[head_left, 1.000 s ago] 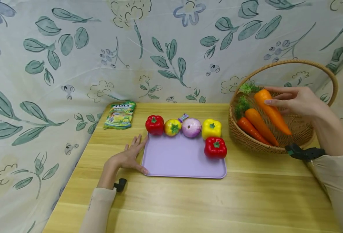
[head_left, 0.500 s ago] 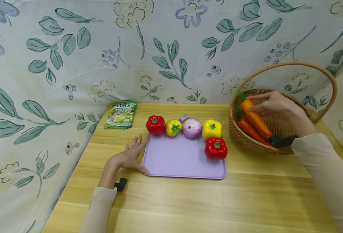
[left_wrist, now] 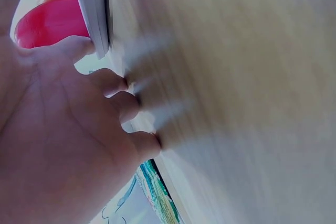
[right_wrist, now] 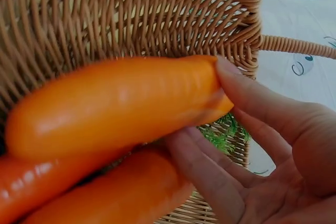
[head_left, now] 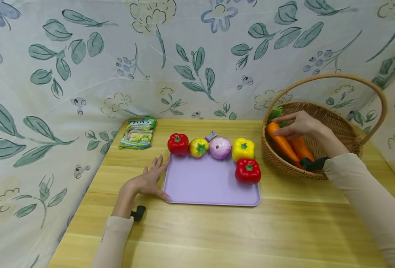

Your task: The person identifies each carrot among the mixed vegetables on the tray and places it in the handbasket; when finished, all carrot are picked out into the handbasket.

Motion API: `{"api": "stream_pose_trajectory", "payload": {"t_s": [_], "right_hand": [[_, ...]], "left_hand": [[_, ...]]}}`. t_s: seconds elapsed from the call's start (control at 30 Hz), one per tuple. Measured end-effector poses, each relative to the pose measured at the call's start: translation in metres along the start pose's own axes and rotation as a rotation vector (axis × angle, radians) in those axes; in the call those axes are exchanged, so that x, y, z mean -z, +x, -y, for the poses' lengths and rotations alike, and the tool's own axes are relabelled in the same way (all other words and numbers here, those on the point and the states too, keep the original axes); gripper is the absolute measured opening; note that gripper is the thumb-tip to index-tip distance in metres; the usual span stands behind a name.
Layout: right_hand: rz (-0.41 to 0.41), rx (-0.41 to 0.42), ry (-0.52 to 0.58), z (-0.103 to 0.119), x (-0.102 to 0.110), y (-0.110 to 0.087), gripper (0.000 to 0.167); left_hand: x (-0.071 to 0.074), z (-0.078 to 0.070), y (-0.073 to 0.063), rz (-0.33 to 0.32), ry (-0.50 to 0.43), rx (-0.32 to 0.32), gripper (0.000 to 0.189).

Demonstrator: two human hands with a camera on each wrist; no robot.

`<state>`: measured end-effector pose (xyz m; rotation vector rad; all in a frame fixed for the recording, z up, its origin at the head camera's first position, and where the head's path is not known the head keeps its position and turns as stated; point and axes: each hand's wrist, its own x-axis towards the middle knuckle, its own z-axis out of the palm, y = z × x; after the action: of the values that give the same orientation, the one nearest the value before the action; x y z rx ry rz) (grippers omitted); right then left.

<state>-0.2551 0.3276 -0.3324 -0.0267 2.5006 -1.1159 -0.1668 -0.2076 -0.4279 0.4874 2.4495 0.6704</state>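
Note:
My right hand [head_left: 299, 124] pinches an orange carrot [head_left: 279, 139] near its leafy end, thumb on one side and fingers on the other. This carrot slants against the left wall of the wicker basket [head_left: 338, 121]. Two other carrots show under it in the right wrist view, one a redder carrot [right_wrist: 26, 182] and one an orange carrot [right_wrist: 115, 192]. My left hand [head_left: 145, 182] rests with spread fingers at the left edge of the lilac tray [head_left: 200, 178]. Its thumb lies by the tray's near corner, and its other fingertips press on the wood in the left wrist view.
Along the tray's back edge sit a red bell pepper [head_left: 178, 144], a round yellow fruit [head_left: 198, 147], a purple onion [head_left: 220, 147] and a yellow bell pepper [head_left: 243, 149]. Another red pepper [head_left: 247, 171] is at right. Behind lie a small purple packet [head_left: 212, 136] and a snack bag [head_left: 138, 133].
My right hand has carried the orange carrot left and down, from the basket's middle to its left wall. Another orange carrot now shows to its right. The left hand stays put.

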Motion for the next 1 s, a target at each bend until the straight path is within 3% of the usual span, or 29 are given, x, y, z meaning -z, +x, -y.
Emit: {"api": "stream_pose_trajectory", "payload": {"t_s": [0.17, 0.33, 0.67, 1.0], "right_hand": [[-0.015, 0.004, -0.006, -0.001, -0.007, 0.007, 0.064], [-0.026, 0.012, 0.06, -0.002, -0.011, 0.01, 0.056], [-0.007, 0.025, 0.125, -0.004, -0.018, 0.01, 0.054], [-0.007, 0.023, 0.102, -0.003, -0.019, 0.009, 0.052]], "left_hand": [[0.0, 0.001, 0.0, 0.002, -0.006, 0.007, 0.139], [0.0, 0.001, 0.0, -0.004, -0.009, -0.003, 0.139], [0.0, 0.003, 0.001, -0.007, -0.008, -0.005, 0.139], [0.0, 0.002, 0.001, -0.003, -0.004, -0.001, 0.139]]}}
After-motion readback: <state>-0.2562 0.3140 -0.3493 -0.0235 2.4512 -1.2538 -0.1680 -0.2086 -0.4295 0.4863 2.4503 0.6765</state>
